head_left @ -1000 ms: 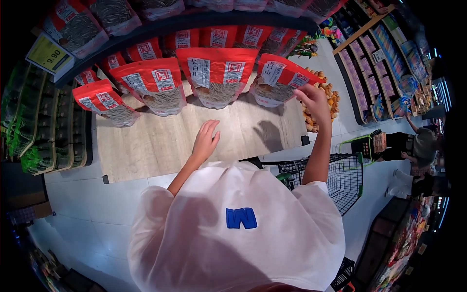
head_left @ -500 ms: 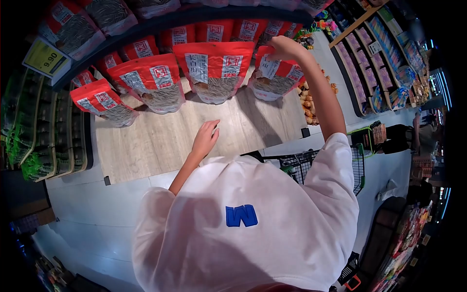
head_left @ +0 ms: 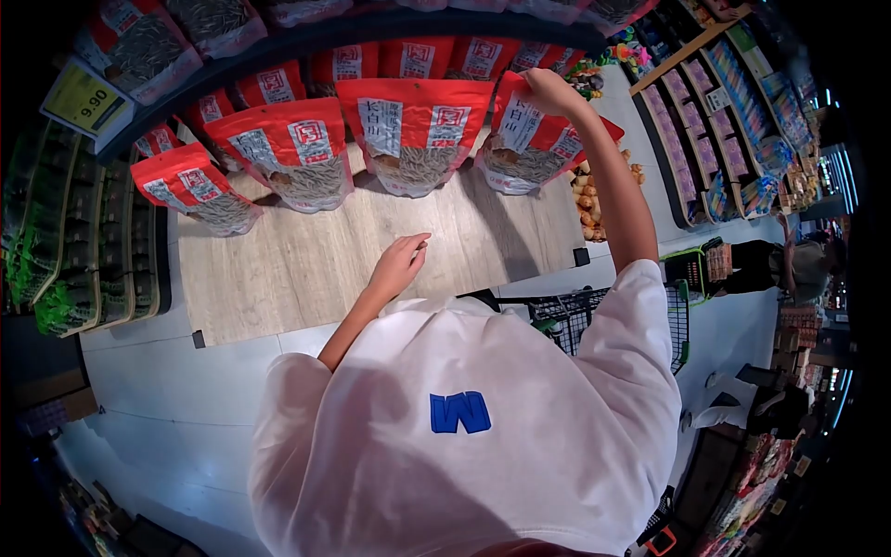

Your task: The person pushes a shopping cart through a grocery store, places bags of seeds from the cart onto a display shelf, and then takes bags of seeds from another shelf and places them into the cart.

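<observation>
The rightmost front pouch (head_left: 529, 153), red at the top with a clear lower section showing grey contents, stood on the light wood-grain desk (head_left: 269, 288), at the right end of the front row. The right hand (head_left: 554, 90) was positioned at the top edge of this pouch, with the fingers bent; the fingertips were partly hidden, so whether they were pinched on the edge could not be told. The left hand (head_left: 399, 265) was partly open above the desk — fingers loosely curled, close together, no item visible in it — and well apart from the pouches.

To the left of the rightmost front pouch, three further units of the same colours made up the row: the large middle pouch (head_left: 414, 135), the second pouch from the left (head_left: 292, 153) and the leftmost pouch (head_left: 200, 190), which was tilted. More red pouches (head_left: 413, 60) stood behind them. A dark shelf edge (head_left: 269, 54) ran above the rows, with a yellow price tag (head_left: 91, 104) reading 9.90 at its left end. Round brown items (head_left: 590, 202) were located just beyond the right end of the desk. A wire shopping cart (head_left: 679, 325) was located beside the right sleeve of the white shirt (head_left: 464, 483). Another person (head_left: 809, 269) was at far right.
</observation>
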`<action>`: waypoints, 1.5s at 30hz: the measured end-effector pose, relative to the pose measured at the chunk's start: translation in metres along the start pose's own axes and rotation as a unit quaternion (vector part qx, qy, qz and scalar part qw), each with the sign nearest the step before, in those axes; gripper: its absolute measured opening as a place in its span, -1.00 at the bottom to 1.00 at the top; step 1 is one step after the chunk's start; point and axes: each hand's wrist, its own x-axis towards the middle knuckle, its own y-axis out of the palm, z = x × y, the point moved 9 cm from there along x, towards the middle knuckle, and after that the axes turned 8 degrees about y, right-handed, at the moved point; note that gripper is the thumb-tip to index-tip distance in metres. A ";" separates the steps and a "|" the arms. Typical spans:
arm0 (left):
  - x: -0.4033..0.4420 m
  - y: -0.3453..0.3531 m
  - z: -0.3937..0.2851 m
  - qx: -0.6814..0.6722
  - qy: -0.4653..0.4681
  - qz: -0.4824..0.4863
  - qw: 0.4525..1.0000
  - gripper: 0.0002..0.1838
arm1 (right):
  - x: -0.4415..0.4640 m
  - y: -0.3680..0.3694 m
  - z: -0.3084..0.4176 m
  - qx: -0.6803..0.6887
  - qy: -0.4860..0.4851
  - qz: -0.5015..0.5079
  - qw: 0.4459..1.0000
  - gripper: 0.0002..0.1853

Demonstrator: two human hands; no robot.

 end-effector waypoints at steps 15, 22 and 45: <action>-0.008 0.002 0.010 0.014 -0.019 0.010 1.000 -0.69 | -0.010 0.005 -0.010 0.062 0.066 -0.070 0.993 -0.71; -0.009 0.004 0.008 0.016 -0.010 0.021 1.000 -0.69 | -0.013 0.003 -0.008 0.057 0.053 -0.056 0.995 -0.69; -0.001 0.043 -0.031 0.010 0.067 0.097 0.993 -0.73 | -0.389 0.138 -0.027 0.130 0.390 -0.186 0.892 -0.80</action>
